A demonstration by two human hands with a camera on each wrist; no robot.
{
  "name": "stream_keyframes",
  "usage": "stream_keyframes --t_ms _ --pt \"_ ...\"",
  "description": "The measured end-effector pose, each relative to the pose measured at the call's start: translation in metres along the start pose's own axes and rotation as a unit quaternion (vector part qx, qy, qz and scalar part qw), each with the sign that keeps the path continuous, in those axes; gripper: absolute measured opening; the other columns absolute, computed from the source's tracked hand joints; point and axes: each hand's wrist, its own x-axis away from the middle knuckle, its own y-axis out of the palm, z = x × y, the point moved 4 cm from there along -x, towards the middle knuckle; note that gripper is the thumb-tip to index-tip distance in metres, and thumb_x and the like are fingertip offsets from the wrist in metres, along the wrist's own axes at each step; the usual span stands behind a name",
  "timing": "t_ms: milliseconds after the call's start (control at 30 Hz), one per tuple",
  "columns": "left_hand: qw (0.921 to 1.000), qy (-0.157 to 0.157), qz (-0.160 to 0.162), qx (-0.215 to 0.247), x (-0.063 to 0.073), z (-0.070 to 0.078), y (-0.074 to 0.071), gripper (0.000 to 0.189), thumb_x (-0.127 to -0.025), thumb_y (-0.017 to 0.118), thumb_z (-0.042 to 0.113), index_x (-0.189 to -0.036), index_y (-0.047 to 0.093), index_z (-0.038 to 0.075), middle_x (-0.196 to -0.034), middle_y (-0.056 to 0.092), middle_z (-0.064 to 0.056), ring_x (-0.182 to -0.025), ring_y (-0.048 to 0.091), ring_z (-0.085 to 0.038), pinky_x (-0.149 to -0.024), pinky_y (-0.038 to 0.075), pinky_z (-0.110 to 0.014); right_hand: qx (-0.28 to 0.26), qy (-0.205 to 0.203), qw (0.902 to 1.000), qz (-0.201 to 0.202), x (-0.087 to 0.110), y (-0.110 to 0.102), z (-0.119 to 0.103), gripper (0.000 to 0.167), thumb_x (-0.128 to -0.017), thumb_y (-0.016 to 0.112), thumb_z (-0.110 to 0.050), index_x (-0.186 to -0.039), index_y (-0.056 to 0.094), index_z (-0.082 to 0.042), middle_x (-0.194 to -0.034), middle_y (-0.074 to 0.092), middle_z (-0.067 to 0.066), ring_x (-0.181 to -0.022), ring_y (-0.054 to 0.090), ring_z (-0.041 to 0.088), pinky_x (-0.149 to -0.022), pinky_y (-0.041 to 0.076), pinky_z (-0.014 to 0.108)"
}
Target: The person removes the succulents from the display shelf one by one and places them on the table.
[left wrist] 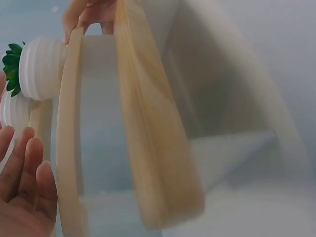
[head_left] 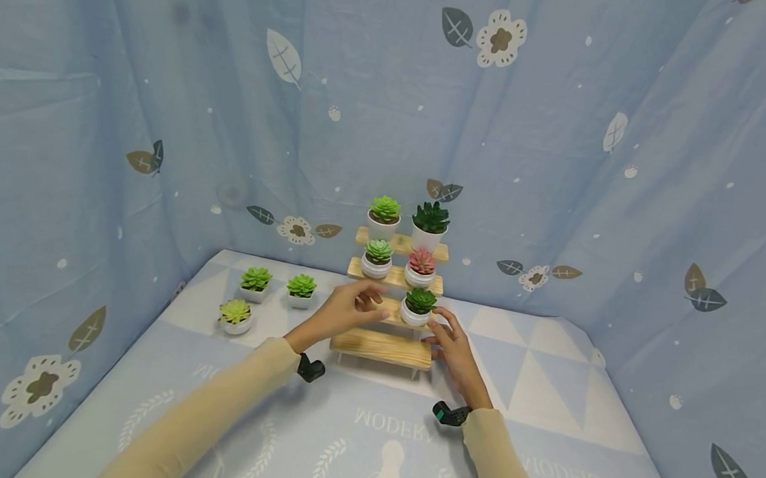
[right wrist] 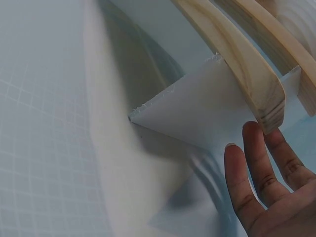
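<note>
A tiered wooden plant stand (head_left: 381,346) holds potted succulents on its upper tiers. My left hand (head_left: 348,309) is at the left end of the second tier from the bottom, fingers loosely bent and holding nothing. On that tier's right side sits a dark green succulent (head_left: 421,301) in a ribbed white pot (head_left: 414,315). Close by its right side is my right hand (head_left: 455,353), fingers spread around the stand's right end. The right wrist view shows those fingertips (right wrist: 253,131) right at the end of a wooden shelf board (right wrist: 269,111), with no pot in the grasp.
Two light green succulents, one in a rounded pot (head_left: 383,228), and a dark green one (head_left: 431,218) and a pink one (head_left: 422,261) fill the upper tiers. Several potted succulents, one yellowish (head_left: 235,311), stand on the cloth-covered table (head_left: 324,422) at left. A patterned curtain (head_left: 388,111) hangs behind.
</note>
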Motion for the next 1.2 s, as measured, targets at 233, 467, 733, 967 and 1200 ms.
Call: stream_keyframes --t_ms 233,467,733,967,1200 --pt "1.0 -0.008 -0.002 -0.003 -0.007 0.0 0.012 0.049 -0.093 0.08 0.029 -0.137 0.064 0.015 -0.122 0.067 -0.01 -0.099 0.065 -0.017 -0.086 0.055 -0.037 0.004 -0.002 1.0 -0.004 0.0 0.001 -0.002 0.05 -0.102 0.065 -0.045 -0.146 0.049 -0.026 -0.132 0.061 0.018 -0.098 0.069 0.025 -0.074 0.058 0.039" --pt "0.9994 -0.029 0.0 -0.018 -0.012 -0.001 0.021 0.057 -0.092 0.082 0.033 -0.141 0.061 0.013 -0.124 0.066 -0.004 -0.101 0.064 -0.016 -0.087 0.055 -0.038 0.008 0.0 1.0 -0.002 0.0 0.0 -0.003 0.052 -0.1 0.066 -0.049 -0.144 0.05 -0.028 -0.134 0.06 0.018 -0.099 0.069 0.026 -0.076 0.058 0.04" --pt "0.9994 -0.015 -0.007 -0.031 -0.016 -0.003 0.027 0.062 -0.091 0.081 0.038 -0.143 0.059 0.014 -0.125 0.067 -0.004 -0.103 0.065 -0.017 -0.088 0.055 -0.037 0.012 0.008 0.9999 -0.002 0.001 0.0 0.001 0.052 -0.101 0.065 -0.048 -0.146 0.049 -0.027 -0.136 0.06 0.018 -0.099 0.069 0.025 -0.076 0.058 0.039" --pt "0.9994 -0.01 -0.011 -0.032 -0.022 0.003 0.031 0.06 -0.091 0.082 0.036 -0.143 0.06 0.013 -0.125 0.067 -0.005 -0.102 0.065 -0.018 -0.088 0.055 -0.036 0.005 -0.001 1.0 0.003 0.002 0.0 -0.003 0.051 -0.1 0.066 -0.049 -0.144 0.051 -0.028 -0.133 0.061 0.018 -0.097 0.069 0.025 -0.074 0.057 0.039" --pt "0.9993 -0.025 -0.013 -0.025 -0.028 0.003 0.036 0.064 -0.088 0.084 0.042 -0.143 0.061 0.018 -0.12 0.066 0.001 -0.097 0.064 -0.014 -0.084 0.055 -0.034 0.004 -0.004 1.0 -0.003 0.003 0.001 -0.003 0.047 -0.102 0.065 -0.046 -0.143 0.051 -0.029 -0.132 0.061 0.017 -0.098 0.069 0.026 -0.074 0.056 0.039"
